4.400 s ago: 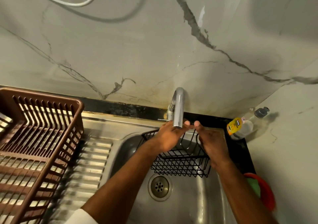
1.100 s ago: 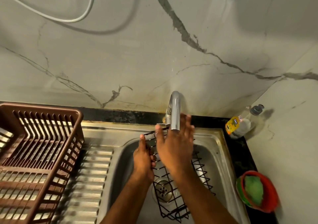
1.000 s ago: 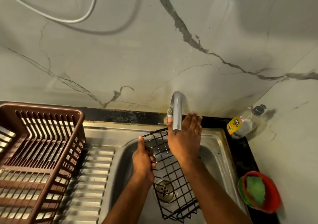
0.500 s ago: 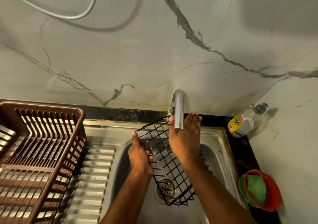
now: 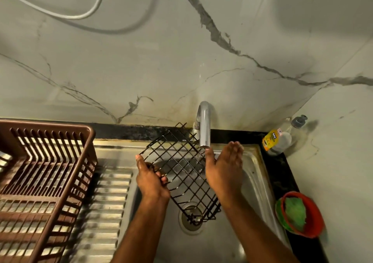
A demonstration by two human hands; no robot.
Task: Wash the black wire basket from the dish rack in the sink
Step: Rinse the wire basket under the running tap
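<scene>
Now tilted black wire basket (image 5: 181,167), left grip (image 5: 150,179) clasping its edge, right grip (image 5: 224,168) flat alongside.

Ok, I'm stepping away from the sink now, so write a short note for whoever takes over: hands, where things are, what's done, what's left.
Left hand: grips the left edge of the black wire basket, holding it tilted over the sink.
Right hand: open, fingers straight, beside the basket's right side, just under the tap.
Basket is out of the brown dish rack; its low end hangs over the drain.
Soap bottle and red bowl with green scrubber sit to the right, untouched.
Done: basket brought to the sink, under the tap.
Left: scrub, rinse, return. Whether water is running is unclear.
</scene>
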